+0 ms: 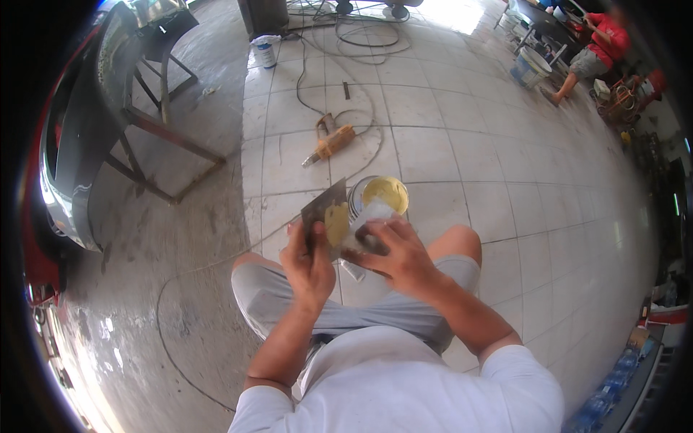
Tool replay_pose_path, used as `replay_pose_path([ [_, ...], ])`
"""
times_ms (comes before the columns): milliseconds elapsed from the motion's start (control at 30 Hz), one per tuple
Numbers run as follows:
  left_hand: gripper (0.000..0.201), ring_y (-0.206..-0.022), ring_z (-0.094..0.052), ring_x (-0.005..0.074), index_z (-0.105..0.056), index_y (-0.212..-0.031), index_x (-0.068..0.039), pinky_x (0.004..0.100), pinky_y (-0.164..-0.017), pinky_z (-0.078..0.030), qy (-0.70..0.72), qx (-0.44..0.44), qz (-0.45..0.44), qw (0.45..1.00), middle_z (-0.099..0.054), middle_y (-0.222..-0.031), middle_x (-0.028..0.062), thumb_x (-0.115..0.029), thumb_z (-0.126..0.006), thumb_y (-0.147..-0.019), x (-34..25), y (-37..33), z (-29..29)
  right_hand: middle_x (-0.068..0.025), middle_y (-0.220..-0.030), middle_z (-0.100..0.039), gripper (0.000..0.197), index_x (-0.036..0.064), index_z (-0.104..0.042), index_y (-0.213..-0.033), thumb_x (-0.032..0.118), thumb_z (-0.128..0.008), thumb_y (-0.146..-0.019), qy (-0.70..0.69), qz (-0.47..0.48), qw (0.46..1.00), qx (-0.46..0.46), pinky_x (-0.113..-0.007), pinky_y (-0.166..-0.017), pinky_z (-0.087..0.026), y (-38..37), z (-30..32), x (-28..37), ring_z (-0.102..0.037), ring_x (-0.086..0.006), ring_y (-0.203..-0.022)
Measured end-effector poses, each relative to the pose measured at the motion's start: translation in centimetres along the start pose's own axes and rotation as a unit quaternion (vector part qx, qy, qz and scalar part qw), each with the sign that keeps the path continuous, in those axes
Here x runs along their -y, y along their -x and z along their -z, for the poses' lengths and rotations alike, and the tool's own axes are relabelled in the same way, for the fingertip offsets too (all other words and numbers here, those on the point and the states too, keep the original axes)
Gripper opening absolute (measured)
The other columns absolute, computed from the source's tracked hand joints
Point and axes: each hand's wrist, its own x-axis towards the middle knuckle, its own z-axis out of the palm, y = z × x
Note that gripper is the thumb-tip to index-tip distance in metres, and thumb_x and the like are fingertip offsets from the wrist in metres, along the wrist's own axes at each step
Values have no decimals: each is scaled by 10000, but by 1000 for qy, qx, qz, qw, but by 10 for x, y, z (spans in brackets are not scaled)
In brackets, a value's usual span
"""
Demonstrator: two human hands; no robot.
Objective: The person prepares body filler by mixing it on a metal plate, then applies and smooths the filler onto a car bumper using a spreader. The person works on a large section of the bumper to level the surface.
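In my left hand (309, 265) is a dark flat plate (318, 211), held tilted, with a smear of yellow putty (337, 225) on its face. My right hand (401, 254) grips a pale, greyish putty spreader (375, 211), slightly blurred, close to the plate's right edge. Whether spreader and plate touch I cannot tell. Just beyond my hands an open can (355, 195) stands on the tiles, and yellow putty (390, 190) shows inside it. Below my hands, between my legs, lies a small white tube-like item (352, 270), partly hidden.
A yellow heat gun (333, 140) lies ahead with its cable (299, 83) trailing. Beyond stands a white-blue can (265, 54). At left, a car bumper (108, 65) rests on a metal stand (177, 141). A person in red (610, 36) sits far right near a bucket (530, 68).
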Motion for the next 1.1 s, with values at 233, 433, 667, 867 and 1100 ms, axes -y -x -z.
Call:
replay_pose_path([
  [233, 273, -982, -670, 148, -599, -1290, -7, 276, -913, -530, 219, -57, 105, 968, -707, -1122, 65, -210, -538, -1119, -4, -19, 4, -89, -1362, -531, 705, 311, -661, -1350, -93, -726, -775, -185, 57, 976, -98, -627, -1114, -433, 6, 5, 16, -547, -337, -1308],
  [433, 293, -1070, -666, 213, -602, -1302, -2, 295, -922, -535, 384, -12, 330, 862, -674, -1238, 75, -214, -540, -1108, 4, 4, -2, -94, -1416, -527, 754, 230, -674, -1327, -170, -707, -689, 3, -44, 999, -16, -559, -1090, -474, 12, 4, -46, -551, -348, -1322],
  [667, 180, -650, -620, 206, -664, -1195, -5, 333, -650, -505, -56, 84, -24, 995, -646, -748, 196, -86, -596, -1050, 14, 27, -15, -50, -1275, -647, 615, 207, -783, -1214, -97, -705, -685, 26, -27, 999, -31, -477, -992, -493, 0, 38, -23, -611, -296, -1191],
  [867, 176, -633, -608, 183, -662, -1190, 12, 307, -622, -497, -66, 21, -78, 994, -674, -761, 155, -71, -590, -1052, 0, 12, -22, -7, -1248, -656, 644, 266, -762, -1247, -79, -713, -705, -53, -32, 998, 16, -492, -1041, -453, 17, 14, -4, -603, -294, -1200],
  [1100, 235, -772, -591, 93, -624, -1187, 28, 233, -724, -488, 90, -82, -38, 992, -704, -910, 50, -178, -536, -1115, -19, -19, -17, -55, -1357, -593, 666, 257, -715, -1283, -105, -715, -724, -107, 22, 994, 23, -512, -1083, -455, 36, 17, -12, -574, -344, -1289],
])
